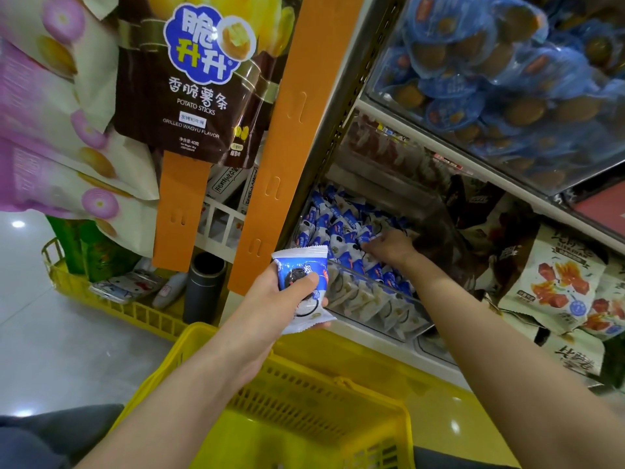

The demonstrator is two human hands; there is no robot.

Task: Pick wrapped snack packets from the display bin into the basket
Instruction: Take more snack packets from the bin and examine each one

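Here, left hand (287,299): fingers clasp packets (302,269), the basket (203,336) just below.
Right hand (389,248): reaching into the bin (372,299); grip unclear.

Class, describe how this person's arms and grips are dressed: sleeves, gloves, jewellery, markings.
The left forearm and right forearm are bare as far as the frame shows; no sleeve appears. The left grip and right grip are bare hands, with no gloves, rings, watch, bracelet or markings visible.
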